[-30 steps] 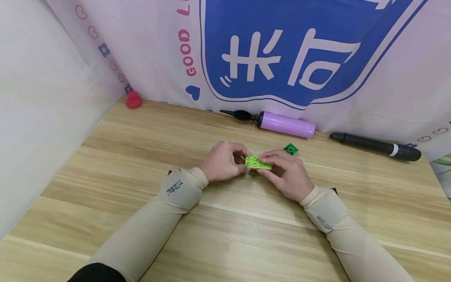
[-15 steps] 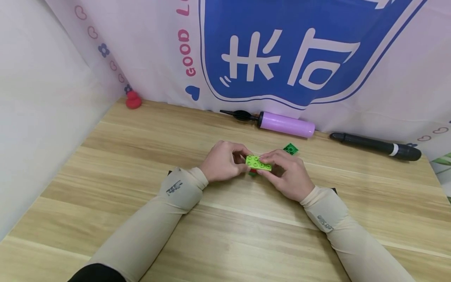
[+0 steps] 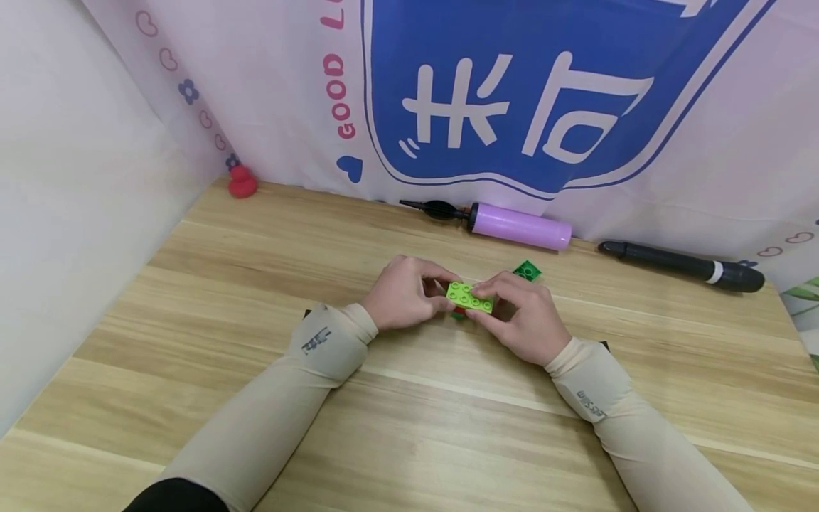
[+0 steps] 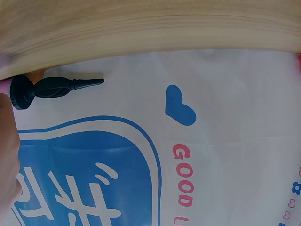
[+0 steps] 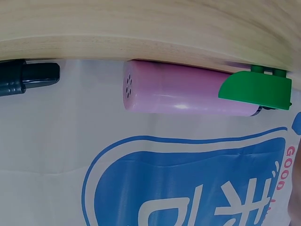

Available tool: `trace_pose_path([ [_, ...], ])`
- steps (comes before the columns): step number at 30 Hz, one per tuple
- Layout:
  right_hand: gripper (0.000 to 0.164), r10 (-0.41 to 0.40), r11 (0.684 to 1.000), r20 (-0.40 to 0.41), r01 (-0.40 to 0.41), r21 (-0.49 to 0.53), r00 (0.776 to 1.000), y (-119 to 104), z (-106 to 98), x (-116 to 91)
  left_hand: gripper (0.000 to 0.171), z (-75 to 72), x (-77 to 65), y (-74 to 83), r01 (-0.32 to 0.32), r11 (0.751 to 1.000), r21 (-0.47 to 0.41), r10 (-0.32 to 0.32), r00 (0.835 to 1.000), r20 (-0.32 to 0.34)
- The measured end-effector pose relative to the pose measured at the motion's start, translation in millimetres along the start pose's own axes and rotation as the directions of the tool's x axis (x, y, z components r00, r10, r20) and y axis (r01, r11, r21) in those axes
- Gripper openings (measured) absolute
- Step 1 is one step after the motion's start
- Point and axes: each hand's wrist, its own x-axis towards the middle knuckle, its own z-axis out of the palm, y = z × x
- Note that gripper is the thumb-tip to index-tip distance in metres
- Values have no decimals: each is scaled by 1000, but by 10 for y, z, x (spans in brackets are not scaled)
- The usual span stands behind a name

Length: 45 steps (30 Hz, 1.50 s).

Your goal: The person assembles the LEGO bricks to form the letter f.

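A lime-green toy brick (image 3: 465, 298) with round studs on top lies between my two hands in the head view. Under it shows a red brick (image 3: 458, 310), with a bit of dark green lower still. The left hand (image 3: 409, 293) pinches the stack's left end between thumb and fingers. From the other side the right hand (image 3: 523, 313) grips the lime brick's right end, index finger over the studs and thumb along the near side. Just beyond the right hand's fingers sits a loose green brick (image 3: 527, 271), its hollow underside facing up; the right wrist view shows its curved end (image 5: 256, 89).
A purple hand pump (image 3: 521, 226) with a black nozzle lies along the table's back edge. To its right is a black microphone-like stick (image 3: 681, 265) with a white band. A red rubber duck-like toy (image 3: 242, 183) stands at the back left corner. A printed cloth (image 3: 275, 85) hangs behind.
The lime brick has turned and shifted very slightly to the right between the hands. Both hands keep their hold almost in place.
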Motion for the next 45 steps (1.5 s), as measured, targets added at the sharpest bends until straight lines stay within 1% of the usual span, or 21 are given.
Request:
trace_pose_path([
  [10, 27, 15, 1000, 10, -15, -1, 1000, 7, -2, -13, 32, 10, 3, 5, 0, 1000, -4, 0, 1000, 5],
  [20, 27, 12, 1000, 19, -12, 1, 1000, 12, -3, -14, 32, 16, 1, 6, 22, 1000, -12, -21, 1000, 9],
  [36, 28, 39, 999, 41, -41, 34, 998, 27, -17, -5, 30, 17, 11, -4, 2, 1000, -10, -2, 1000, -2],
  [45, 30, 34, 999, 28, -35, 37, 999, 48, -5, -3, 28, 13, 11, 7, 2, 1000, 2, -2, 1000, -6],
])
